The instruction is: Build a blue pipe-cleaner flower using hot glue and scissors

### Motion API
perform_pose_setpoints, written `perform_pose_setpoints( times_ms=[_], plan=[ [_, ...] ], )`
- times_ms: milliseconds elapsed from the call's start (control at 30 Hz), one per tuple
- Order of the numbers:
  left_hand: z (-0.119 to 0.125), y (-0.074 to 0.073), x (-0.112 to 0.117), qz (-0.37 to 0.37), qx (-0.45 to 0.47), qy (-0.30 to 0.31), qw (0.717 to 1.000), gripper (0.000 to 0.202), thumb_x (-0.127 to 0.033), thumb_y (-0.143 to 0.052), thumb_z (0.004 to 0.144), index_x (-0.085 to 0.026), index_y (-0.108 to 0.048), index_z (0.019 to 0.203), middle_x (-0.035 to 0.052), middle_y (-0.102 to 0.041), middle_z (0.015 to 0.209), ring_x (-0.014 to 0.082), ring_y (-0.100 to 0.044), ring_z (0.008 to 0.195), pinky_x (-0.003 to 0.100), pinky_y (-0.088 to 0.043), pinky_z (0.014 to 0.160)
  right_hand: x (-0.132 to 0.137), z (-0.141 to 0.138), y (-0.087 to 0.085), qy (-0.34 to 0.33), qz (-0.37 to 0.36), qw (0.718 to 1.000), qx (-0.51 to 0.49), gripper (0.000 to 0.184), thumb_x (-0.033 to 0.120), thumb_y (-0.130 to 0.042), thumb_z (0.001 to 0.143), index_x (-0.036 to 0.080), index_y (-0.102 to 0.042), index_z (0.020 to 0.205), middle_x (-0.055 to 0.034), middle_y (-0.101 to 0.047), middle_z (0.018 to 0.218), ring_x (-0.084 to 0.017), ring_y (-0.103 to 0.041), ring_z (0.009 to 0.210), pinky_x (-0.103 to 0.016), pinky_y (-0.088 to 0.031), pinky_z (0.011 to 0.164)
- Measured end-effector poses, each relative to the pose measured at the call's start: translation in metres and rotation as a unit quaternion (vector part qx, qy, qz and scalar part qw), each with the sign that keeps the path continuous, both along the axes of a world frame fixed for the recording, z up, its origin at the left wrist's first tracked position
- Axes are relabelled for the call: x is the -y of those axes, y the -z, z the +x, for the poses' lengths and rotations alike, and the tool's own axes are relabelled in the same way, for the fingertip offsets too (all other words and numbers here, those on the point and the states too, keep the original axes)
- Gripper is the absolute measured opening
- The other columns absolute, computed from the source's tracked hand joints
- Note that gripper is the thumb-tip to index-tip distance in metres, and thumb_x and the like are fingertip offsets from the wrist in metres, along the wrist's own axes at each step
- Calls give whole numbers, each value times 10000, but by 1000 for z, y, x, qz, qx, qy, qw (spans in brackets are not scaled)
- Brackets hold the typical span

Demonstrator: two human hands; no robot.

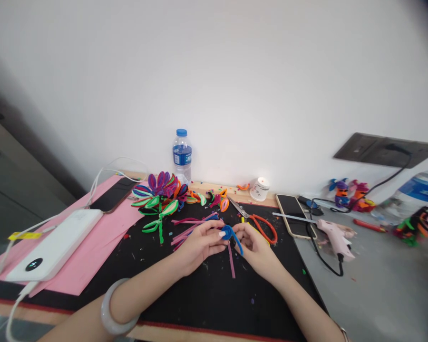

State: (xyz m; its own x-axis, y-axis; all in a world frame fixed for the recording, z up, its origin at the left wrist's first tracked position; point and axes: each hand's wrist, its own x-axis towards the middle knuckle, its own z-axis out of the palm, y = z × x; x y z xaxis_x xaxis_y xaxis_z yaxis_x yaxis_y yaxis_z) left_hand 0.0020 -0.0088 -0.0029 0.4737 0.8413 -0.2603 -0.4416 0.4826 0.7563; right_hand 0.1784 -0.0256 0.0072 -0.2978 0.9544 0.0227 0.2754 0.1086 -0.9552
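Observation:
A blue pipe cleaner (227, 232), wound into a small coil with a loose end hanging down, is pinched between both hands above the black mat. My left hand (205, 242) has its thumb and fingers closed on the coil's left side. On the right side, my right hand (251, 242) grips the same piece near its loose end. A pink pipe cleaner (231, 261) lies under my hands. Beyond my left hand sits a bunch of pink, purple and blue pipe cleaners (189, 228). Orange-handled scissors (262, 225) rest just past my right hand.
Pipe-cleaner flowers (160, 194) and a water bottle (182, 156) stand at the back. To the left are a white power bank (57, 244) and a dark phone (112, 195) on pink paper. On the right are another phone (294, 213), a glue gun (333, 237) and its cord.

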Motion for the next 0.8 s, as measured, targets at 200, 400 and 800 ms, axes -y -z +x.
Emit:
perform_pose_setpoints(
  times_ms=[200,400,800],
  plan=[
    [1,2,-1,15,-38,-26,999,307,-218,-716,647,-164,-610,930,39,-660,834,123,-621,766,239,-468,721,3,-4,-5,-12,7,1000,-13,98,251,-540,781,168,-500,813,25,-482,709,-97,-444,614,-212,-370,572],
    [2,5,-2,75,-116,-25,990,295,-270,-739,604,-126,-644,844,57,-684,771,137,-623,712,247,-467,681,2,-4,-4,14,-15,1000,-1,156,283,-524,795,159,-530,700,40,-486,578,-83,-397,504,-207,-327,491],
    [0,7,-4,183,-203,-29,962,233,-300,-707,622,-122,-664,766,50,-666,677,148,-596,608,261,-474,589,2,-7,1,47,-52,997,-19,110,263,-544,754,169,-530,700,54,-467,504,-54,-353,371,-188,-280,358]
  ],
)
